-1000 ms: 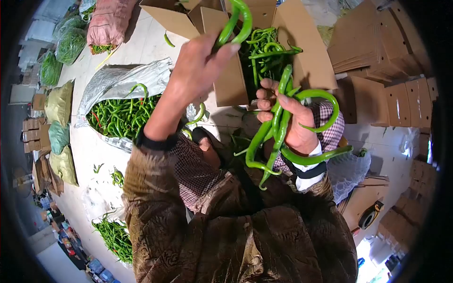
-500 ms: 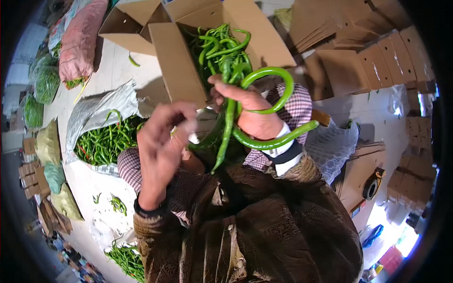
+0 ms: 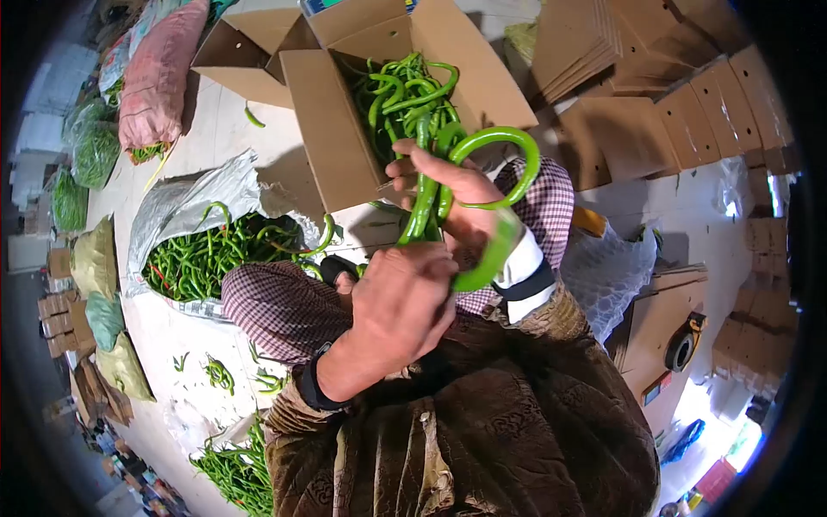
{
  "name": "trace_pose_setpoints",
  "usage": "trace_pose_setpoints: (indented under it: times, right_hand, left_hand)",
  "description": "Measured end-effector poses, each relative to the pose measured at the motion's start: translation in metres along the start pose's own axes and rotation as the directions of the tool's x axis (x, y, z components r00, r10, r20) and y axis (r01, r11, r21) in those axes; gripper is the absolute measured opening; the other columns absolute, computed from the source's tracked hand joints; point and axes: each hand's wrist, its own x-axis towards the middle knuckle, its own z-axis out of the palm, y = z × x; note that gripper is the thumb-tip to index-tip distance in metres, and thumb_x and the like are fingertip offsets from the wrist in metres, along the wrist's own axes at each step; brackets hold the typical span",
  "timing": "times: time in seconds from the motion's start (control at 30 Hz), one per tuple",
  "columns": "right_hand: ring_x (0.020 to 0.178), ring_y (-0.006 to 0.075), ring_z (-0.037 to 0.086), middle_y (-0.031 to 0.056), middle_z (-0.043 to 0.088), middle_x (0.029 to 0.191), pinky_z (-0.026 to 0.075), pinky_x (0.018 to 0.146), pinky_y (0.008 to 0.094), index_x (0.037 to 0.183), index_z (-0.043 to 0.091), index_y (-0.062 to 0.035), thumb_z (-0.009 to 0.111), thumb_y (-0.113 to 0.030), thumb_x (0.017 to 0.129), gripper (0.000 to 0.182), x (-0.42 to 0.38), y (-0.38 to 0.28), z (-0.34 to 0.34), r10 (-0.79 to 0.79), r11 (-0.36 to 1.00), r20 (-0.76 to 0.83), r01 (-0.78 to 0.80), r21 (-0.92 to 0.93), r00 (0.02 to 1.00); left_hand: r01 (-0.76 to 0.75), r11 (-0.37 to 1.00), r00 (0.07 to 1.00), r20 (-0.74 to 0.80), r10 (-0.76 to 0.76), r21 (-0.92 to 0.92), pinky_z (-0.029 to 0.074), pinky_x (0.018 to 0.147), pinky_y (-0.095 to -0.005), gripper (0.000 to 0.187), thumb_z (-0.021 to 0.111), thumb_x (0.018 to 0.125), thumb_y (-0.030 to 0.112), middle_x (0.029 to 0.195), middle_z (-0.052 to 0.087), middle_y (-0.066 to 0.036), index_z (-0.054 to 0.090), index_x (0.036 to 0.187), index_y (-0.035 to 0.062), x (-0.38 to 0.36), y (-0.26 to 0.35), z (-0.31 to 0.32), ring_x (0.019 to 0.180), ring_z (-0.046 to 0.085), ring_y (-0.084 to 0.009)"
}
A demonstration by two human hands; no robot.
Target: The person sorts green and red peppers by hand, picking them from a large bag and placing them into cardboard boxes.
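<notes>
Long green chili peppers lie across the palm of my right hand, its thumb over them. One curled pepper loops out past the wrist. My left hand is closed around the lower ends of the same peppers, its fingertips partly hidden. Just beyond both hands, an open cardboard box holds many green chili peppers. To the left, a white woven sack lies open, with green and a few red peppers inside.
A pink mesh sack and another open box stand at the far left. Loose peppers and a pepper pile lie on the floor. Flattened cardboard, more boxes and a tape roll are on the right.
My left hand has moved right and down from beside the box and closed on the peppers' lower ends. My right hand stays nearly in place; the lower curved pepper has shifted.
</notes>
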Motion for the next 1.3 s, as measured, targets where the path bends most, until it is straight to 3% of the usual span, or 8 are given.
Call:
trace_pose_setpoints:
  times: [0.07, 0.13, 0.2, 0.67, 0.83, 1.0, 1.17, 1.3]
  right_hand:
    - [0.084, 0.0152, 0.065, 0.0043, 0.067, 0.096, 0.053, 0.078, 0.0287, 0.113, 0.063, -0.0053, 0.071, -0.02, 0.089, 0.03, 0.002, 0.001, -0.004, -0.061, 0.998, 0.093, 0.061, 0.008, 0.994]
    - [0.091, 0.0184, 0.066, 0.0052, 0.067, 0.099, 0.055, 0.077, 0.0341, 0.115, 0.062, -0.0042, 0.066, -0.02, 0.092, 0.028, 0.011, 0.003, -0.018, -0.029, 0.997, 0.15, 0.018, 0.076, 0.988]
    - [0.091, 0.0184, 0.066, 0.0057, 0.068, 0.101, 0.055, 0.075, 0.0344, 0.115, 0.062, -0.0057, 0.065, -0.019, 0.093, 0.026, 0.01, -0.001, -0.011, -0.051, 0.996, 0.147, 0.04, 0.08, 0.988]
    - [0.106, 0.0195, 0.058, 0.014, 0.06, 0.121, 0.05, 0.082, 0.0316, 0.13, 0.052, 0.0006, 0.056, 0.0, 0.083, 0.047, 0.003, -0.005, -0.002, -0.095, 0.994, 0.397, 0.065, 0.088, 0.913]
    - [0.104, 0.0196, 0.059, 0.0139, 0.062, 0.118, 0.05, 0.079, 0.0303, 0.13, 0.052, 0.0012, 0.058, 0.0, 0.082, 0.049, 0.003, -0.004, 0.002, -0.092, 0.996, 0.479, 0.071, 0.062, 0.873]
    - [0.103, 0.0223, 0.062, 0.0168, 0.062, 0.123, 0.051, 0.083, 0.0332, 0.13, 0.051, 0.002, 0.059, -0.001, 0.082, 0.049, -0.012, -0.004, 0.022, -0.017, 0.998, 0.369, 0.038, -0.05, 0.929]
    - [0.097, 0.0202, 0.065, 0.0149, 0.065, 0.117, 0.053, 0.078, 0.0323, 0.125, 0.056, 0.0013, 0.063, -0.012, 0.089, 0.039, -0.001, 0.003, 0.01, 0.077, 0.99, 0.199, -0.052, -0.128, 0.977]
    - [0.089, 0.0173, 0.065, 0.0101, 0.068, 0.101, 0.053, 0.076, 0.0302, 0.119, 0.061, 0.0004, 0.063, -0.01, 0.091, 0.03, -0.001, 0.006, 0.001, 0.195, 0.952, 0.254, -0.12, -0.281, 0.948]
  left_hand:
    - [0.295, 0.881, 0.935, -0.079, -0.346, -0.37, 0.05, 0.092, -0.043, 0.026, 0.065, 0.081, 0.0, 0.103, 0.063, -0.015, 0.055, 0.106, -0.0009, -0.007, -0.006, -0.017, 0.096, 0.063, -0.0302]
    - [0.245, 0.363, 0.74, -0.069, -0.669, -0.899, 0.05, 0.095, -0.043, 0.022, 0.058, 0.088, 0.005, 0.105, 0.062, -0.016, 0.053, 0.108, -0.0017, -0.001, -0.015, -0.032, 0.104, 0.063, -0.0305]
    - [0.188, 0.207, 0.616, -0.049, -0.787, -0.96, 0.052, 0.093, -0.0441, 0.022, 0.055, 0.089, 0.007, 0.101, 0.061, -0.014, 0.05, 0.11, 0.0003, -0.005, -0.022, -0.051, 0.099, 0.064, -0.0297]
    - [0.141, -0.022, 0.675, 0.112, -0.729, -0.99, 0.044, 0.058, -0.0219, 0.014, 0.052, 0.096, 0.009, 0.084, 0.055, -0.006, 0.055, 0.108, 0.0021, -0.037, -0.067, -0.039, 0.072, 0.057, -0.0145]
    - [0.319, 0.287, 0.707, 0.025, -0.707, -0.903, 0.043, 0.087, -0.0255, 0.022, 0.06, 0.096, 0.015, 0.107, 0.063, -0.003, 0.058, 0.113, 0.0018, -0.024, -0.062, -0.03, 0.097, 0.054, -0.0078]
    - [0.46, 0.278, 0.765, 0.218, -0.605, -0.843, 0.046, 0.093, -0.0292, 0.047, 0.065, 0.091, 0.007, 0.119, 0.061, -0.003, 0.049, 0.135, 0.0006, -0.022, -0.056, -0.009, 0.105, 0.057, -0.0116]
    - [0.255, -0.003, 0.673, 0.18, -0.717, -0.967, 0.054, 0.08, -0.0338, 0.025, 0.06, 0.095, 0.012, 0.087, 0.063, -0.008, 0.056, 0.116, -0.0005, -0.03, -0.068, -0.005, 0.079, 0.063, -0.0175]
    - [0.075, -0.048, 0.657, 0.085, -0.749, -0.996, 0.058, 0.079, -0.0379, 0.029, 0.061, 0.095, 0.016, 0.096, 0.06, -0.009, 0.052, 0.117, 0.0, -0.032, -0.082, -0.018, 0.081, 0.063, -0.0188]
